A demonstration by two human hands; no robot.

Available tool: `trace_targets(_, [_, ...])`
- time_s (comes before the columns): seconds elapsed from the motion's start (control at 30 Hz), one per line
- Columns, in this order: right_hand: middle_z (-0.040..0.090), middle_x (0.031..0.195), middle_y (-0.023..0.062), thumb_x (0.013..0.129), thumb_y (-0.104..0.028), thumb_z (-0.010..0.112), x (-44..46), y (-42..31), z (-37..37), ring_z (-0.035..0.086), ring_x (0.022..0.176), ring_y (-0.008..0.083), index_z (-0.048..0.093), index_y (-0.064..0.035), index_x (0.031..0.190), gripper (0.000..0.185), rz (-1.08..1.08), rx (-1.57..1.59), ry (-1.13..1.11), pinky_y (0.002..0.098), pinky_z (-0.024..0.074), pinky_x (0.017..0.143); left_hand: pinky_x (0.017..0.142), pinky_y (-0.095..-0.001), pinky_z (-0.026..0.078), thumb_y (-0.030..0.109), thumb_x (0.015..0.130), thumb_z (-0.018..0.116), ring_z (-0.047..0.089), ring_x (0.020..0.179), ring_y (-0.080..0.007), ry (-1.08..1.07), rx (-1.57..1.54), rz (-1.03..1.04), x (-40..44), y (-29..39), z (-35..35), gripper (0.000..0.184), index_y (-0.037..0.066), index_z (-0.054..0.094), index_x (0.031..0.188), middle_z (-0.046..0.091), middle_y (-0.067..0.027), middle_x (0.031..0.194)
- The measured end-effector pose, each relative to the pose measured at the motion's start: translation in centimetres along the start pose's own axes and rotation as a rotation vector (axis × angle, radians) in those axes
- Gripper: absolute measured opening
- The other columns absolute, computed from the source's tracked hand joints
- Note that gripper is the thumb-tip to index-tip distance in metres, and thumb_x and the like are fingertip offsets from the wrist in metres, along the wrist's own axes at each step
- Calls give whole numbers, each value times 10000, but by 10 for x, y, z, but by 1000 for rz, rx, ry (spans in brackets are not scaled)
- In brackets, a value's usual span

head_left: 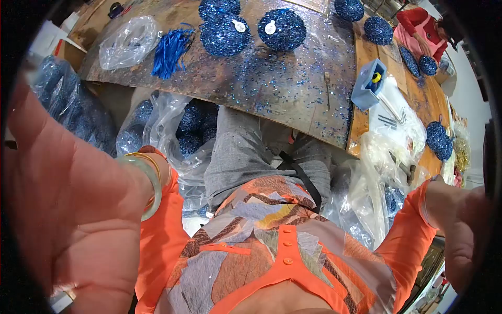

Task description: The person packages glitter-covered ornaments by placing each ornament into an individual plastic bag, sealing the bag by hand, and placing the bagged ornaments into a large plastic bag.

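My left hand (78,209) is raised close to the camera, its palm filling the left side; its fingers run out of view. A pale green bangle and a thin gold one circle that wrist. At the right edge my right hand (465,230) is also lifted near the lens, partly in shadow, with its fingers hidden. What either hand touches cannot be made out. Beyond them, on the table (293,99), stand blue glitter balls, one (282,30) with a white tag and another tagged ball (225,36) at its left. A bundle of blue ribbon strips (173,51) lies nearby.
Clear plastic bags (73,99) of blue balls stand left of my legs, and another plastic bag (371,172) is on the right. A blue box (369,85) sits near the table's right side. A person in red (418,31) handles a blue ball (428,65) at upper right.
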State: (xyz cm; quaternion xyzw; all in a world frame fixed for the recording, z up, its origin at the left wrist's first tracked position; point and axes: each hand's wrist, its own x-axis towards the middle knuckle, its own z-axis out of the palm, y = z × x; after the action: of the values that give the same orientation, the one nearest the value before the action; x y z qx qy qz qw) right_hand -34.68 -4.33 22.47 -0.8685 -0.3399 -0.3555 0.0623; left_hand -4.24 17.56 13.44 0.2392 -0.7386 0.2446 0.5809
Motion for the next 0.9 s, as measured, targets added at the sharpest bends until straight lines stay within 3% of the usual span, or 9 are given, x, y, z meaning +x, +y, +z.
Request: trace_targets(0.9, [585, 1100, 76, 859, -226, 487, 4, 14, 17, 589, 929, 197, 437, -93, 1285, 449, -133, 34, 88, 356, 475, 876, 966, -421, 429, 98, 909, 526, 573, 1067, -290, -78, 125, 19, 19, 37, -15, 244, 1, 590, 1123, 577, -175, 1170])
